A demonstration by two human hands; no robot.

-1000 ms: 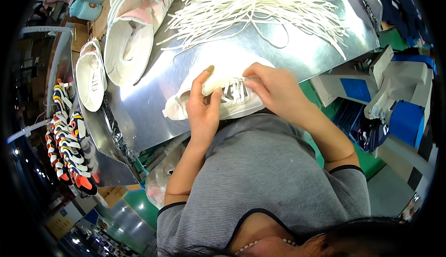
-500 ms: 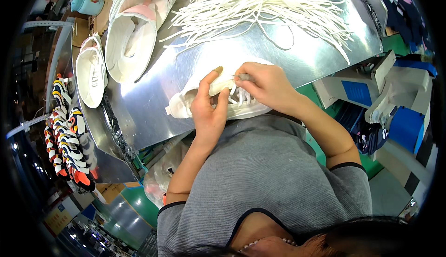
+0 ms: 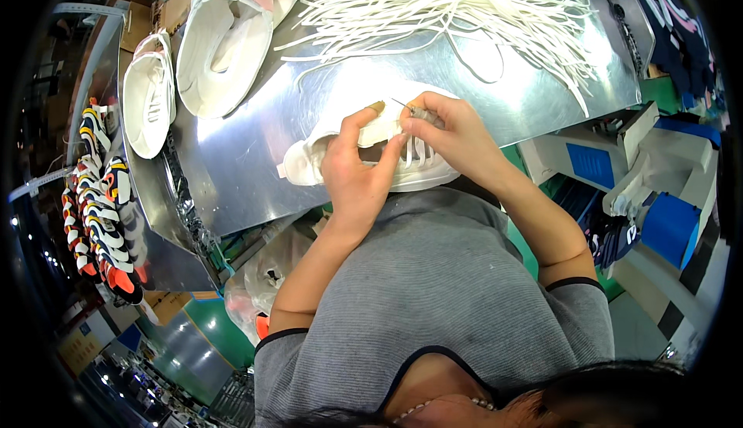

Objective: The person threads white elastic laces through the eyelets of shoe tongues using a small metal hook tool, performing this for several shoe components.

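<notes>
A white sneaker (image 3: 303,166) lies on its side on the metal tabletop close to my body, its toe toward the right. White lace (image 3: 419,154) runs through part of its eyelets. My left hand (image 3: 357,171) grips the shoe around its opening, thumb and forefinger on either side of the tongue. Pinched in my right hand (image 3: 463,135) is an awl-like tool (image 3: 426,118) with a pale, wrapped-looking handle and a thin metal shaft. That shaft points up and left above the eyelets. Whether its tip is hooked is too small to tell.
A heap of loose white shoelaces (image 3: 449,18) covers the table's far side. Several white and pink sneakers (image 3: 224,56) stand at the far left, beside a laced white shoe (image 3: 149,103). Colourful shoes (image 3: 104,211) hang past the left edge. White-and-blue boxes (image 3: 596,157) sit at right.
My right hand has drawn slightly up and right, and the tool's thin shaft now shows clear of the shoe. The left hand still holds the sneaker. The whole view has shifted a little.
</notes>
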